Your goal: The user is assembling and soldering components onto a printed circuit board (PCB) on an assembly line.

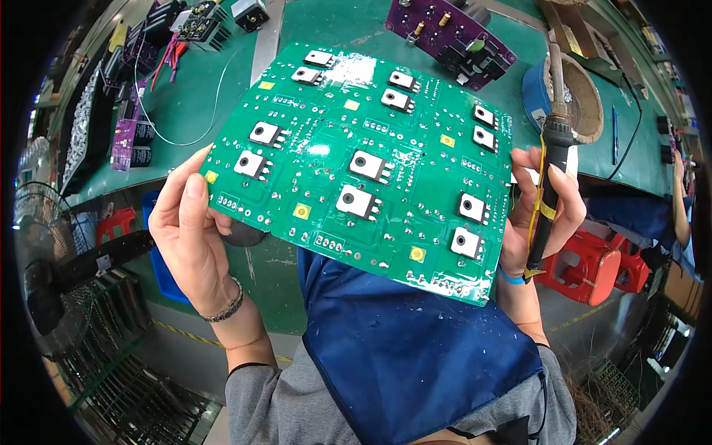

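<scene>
Above the blue apron, the left hand pinches the green board. The right hand grips a soldering iron and the board's other edge. If that wrist turns, the iron might burn something.

Small white print is being shown on the green circuit board, too fine to be read. At far right, a pale label is being borne illegibly by a blue-sided tub.
</scene>
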Tool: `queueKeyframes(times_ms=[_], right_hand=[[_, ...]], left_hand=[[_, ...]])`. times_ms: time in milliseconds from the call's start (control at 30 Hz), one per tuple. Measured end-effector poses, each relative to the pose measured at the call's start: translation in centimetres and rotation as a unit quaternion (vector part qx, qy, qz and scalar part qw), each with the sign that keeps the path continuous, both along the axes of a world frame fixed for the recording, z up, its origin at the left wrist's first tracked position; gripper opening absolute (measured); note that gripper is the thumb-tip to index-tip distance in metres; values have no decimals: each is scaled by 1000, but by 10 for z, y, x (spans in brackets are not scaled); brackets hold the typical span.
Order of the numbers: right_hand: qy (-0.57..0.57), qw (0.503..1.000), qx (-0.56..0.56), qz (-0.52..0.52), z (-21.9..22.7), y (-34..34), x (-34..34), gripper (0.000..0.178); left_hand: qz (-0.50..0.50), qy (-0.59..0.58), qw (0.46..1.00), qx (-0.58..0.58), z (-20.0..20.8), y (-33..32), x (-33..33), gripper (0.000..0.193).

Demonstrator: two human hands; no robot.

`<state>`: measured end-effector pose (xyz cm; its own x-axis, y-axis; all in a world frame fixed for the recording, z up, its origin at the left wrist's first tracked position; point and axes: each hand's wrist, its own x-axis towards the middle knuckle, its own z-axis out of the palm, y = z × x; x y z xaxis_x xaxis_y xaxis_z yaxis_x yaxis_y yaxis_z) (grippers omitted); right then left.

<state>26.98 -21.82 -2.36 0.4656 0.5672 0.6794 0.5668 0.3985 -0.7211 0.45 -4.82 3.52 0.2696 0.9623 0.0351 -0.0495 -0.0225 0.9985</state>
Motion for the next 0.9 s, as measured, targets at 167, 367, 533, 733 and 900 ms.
queueKeyframes(times_ms=[167, 367, 533, 733, 900], right_hand=[[-21, 1000, -9, 16, 0, -1, 3, 72], [-34, 999, -20, 13, 3, -1, 3, 72], [-40, 999, -19, 14, 5, 0, 2, 72], [-68, 996, -54, -20, 7, 0, 2, 70], [-36, 999, -35, 1, 5, 2, 0, 72]], left_hand=[[-12, 0, 1000, 1, -4, 1, -5, 30], [-14, -14, 1000, 5, -7, 3, -6, 31], [-27, -14, 1000, 8, -11, 4, -9, 31], [-10, -11, 1000, -16, -19, 10, -10, 33], [4, -19, 999, -29, -23, 11, -8, 32]])
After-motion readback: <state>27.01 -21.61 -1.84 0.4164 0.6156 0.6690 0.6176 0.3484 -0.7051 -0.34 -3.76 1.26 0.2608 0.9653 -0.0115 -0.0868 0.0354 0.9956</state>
